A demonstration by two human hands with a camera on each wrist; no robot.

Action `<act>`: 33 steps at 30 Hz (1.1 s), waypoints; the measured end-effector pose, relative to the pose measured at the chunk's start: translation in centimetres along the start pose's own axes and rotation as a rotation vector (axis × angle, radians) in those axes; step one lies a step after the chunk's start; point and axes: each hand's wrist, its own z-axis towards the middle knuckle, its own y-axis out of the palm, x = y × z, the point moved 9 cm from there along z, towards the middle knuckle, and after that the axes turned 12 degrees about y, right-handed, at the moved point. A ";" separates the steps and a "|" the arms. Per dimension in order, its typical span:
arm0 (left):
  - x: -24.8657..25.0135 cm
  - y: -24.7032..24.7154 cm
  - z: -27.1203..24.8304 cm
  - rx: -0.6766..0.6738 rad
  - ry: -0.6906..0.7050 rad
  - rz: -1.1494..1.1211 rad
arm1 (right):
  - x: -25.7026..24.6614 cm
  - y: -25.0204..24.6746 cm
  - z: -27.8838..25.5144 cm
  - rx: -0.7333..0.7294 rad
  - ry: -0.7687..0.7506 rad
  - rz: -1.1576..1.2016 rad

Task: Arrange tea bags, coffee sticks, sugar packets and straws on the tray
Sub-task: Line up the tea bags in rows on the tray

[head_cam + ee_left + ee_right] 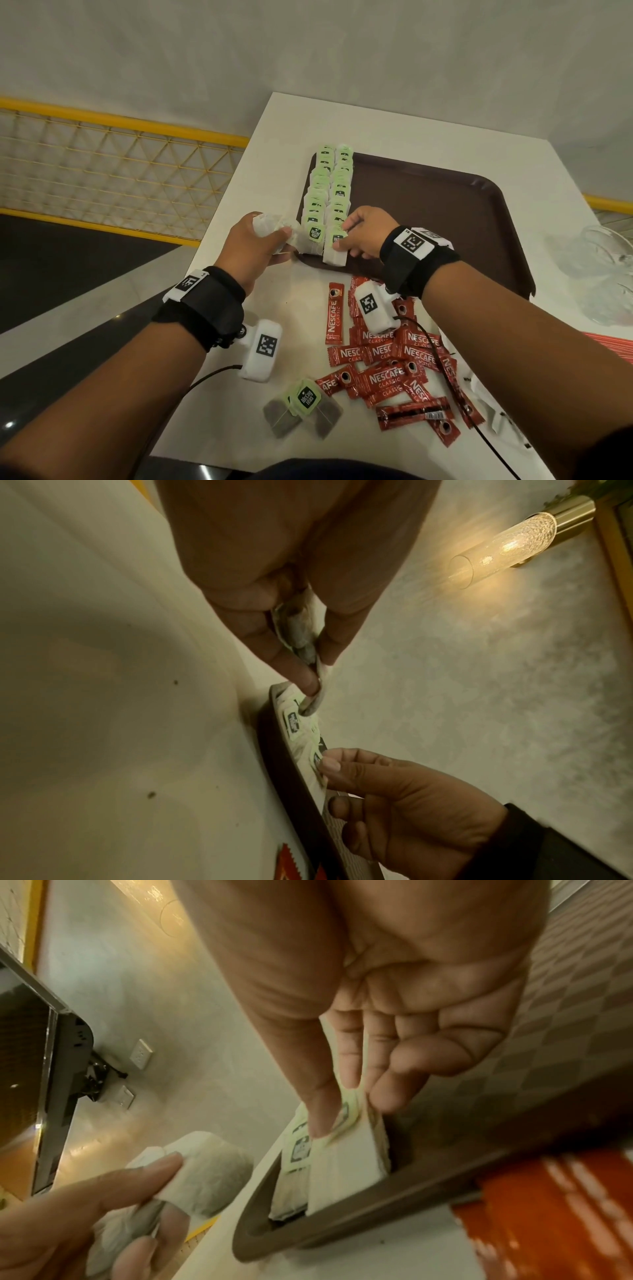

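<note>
A brown tray (445, 205) lies on the white table (308, 130). Two rows of tea bags (330, 185) with green tags run down the tray's left side. My left hand (281, 236) grips a bunch of tea bags (270, 222) just off the tray's near left corner; the bunch (298, 637) shows between the fingers (291, 674) in the left wrist view. My right hand (346, 240) pinches the nearest tea bag (335, 250) of the right row. Its thumb (318, 1110) lies on that bag (346, 1167). Red coffee sticks (394, 370) are piled in front of the tray.
Two loose tea bags (301, 407) lie near the table's front edge. A crumpled clear plastic bag (592, 267) sits right of the tray, with a red striped bundle (613, 346) below it. Most of the tray floor (428, 222) is bare. A yellow railing (120, 164) stands left.
</note>
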 end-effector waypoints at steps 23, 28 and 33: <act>-0.1 2.9 -0.3 -0.133 -0.049 -0.192 | -1.7 0.3 -2.8 0.080 -0.225 -0.130; -0.2 2.4 -0.6 -0.176 -0.056 -0.174 | -0.3 0.7 -2.4 0.030 -0.139 -0.142; -0.1 2.4 -0.7 -0.199 -0.083 -0.149 | -0.3 0.8 -2.5 0.025 -0.099 -0.198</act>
